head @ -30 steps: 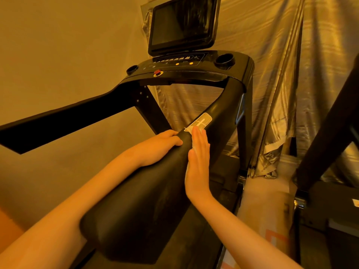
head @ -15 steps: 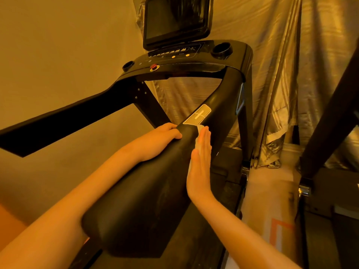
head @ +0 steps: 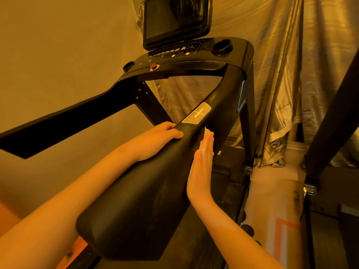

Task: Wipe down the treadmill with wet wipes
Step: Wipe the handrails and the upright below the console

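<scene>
White wipe (head: pixel 206 131) pinned on handrail (head: pixel 155 191) under flat-fingered right grip (head: pixel 201 171) — left grip (head: pixel 157 140) clasps it

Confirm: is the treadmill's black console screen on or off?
Looks off. The black rectangular console screen is dark all over, with only faint reflections; no lit graphics or numbers show.
</scene>
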### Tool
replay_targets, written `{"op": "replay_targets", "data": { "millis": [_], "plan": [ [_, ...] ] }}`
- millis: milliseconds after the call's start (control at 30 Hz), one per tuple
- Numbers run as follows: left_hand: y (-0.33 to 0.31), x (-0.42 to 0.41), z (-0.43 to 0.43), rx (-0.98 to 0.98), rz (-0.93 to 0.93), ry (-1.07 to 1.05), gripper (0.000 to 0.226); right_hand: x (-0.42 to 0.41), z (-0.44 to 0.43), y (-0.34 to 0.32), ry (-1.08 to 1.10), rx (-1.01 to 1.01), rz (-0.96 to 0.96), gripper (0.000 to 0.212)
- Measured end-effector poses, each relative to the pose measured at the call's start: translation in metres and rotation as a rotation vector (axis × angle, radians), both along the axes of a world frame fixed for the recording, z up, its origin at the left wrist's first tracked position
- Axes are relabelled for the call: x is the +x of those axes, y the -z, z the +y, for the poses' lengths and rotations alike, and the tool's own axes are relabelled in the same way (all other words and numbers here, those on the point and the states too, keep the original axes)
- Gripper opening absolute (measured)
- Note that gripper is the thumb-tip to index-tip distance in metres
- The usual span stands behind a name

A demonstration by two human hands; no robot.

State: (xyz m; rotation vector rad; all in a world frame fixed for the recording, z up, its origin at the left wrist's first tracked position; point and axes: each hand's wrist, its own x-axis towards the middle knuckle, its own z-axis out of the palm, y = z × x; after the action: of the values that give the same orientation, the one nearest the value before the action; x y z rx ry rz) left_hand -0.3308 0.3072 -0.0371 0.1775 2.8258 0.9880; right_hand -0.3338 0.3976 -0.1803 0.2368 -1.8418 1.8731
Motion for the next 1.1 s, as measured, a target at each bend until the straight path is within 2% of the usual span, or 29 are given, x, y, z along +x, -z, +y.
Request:
{"op": "replay_targets", "data": {
  "millis": [133,267,433,700,767,900,1100],
  "plan": [
    [0.001,0.000,-0.002,0.047,-0.029,0.010,0.039,-0.010,0.005,0.002,0.019,-0.011,0.000,0.061],
    [-0.002,0.002,-0.003,0.056,-0.047,-0.004,0.040,-0.016,0.007,0.000,-0.009,-0.022,-0.042,0.045],
    [-0.005,0.007,-0.001,0.037,-0.056,0.001,0.043,-0.019,0.007,0.001,0.003,-0.071,-0.016,0.044],
    [-0.002,0.006,0.002,0.060,-0.044,-0.003,0.035,-0.020,0.011,0.003,0.029,-0.058,-0.038,0.045],
    [-0.003,0.006,0.001,0.046,-0.033,-0.012,0.039,-0.031,0.015,0.008,0.025,-0.113,-0.089,0.045],
    [-0.002,0.003,0.002,0.056,-0.009,-0.047,0.029,-0.045,0.021,0.013,-0.009,-0.344,-0.254,0.050],
    [0.000,0.000,0.002,0.048,0.016,-0.059,0.030,-0.034,0.019,0.005,-0.027,-0.406,-0.392,0.052]
  ]
}}
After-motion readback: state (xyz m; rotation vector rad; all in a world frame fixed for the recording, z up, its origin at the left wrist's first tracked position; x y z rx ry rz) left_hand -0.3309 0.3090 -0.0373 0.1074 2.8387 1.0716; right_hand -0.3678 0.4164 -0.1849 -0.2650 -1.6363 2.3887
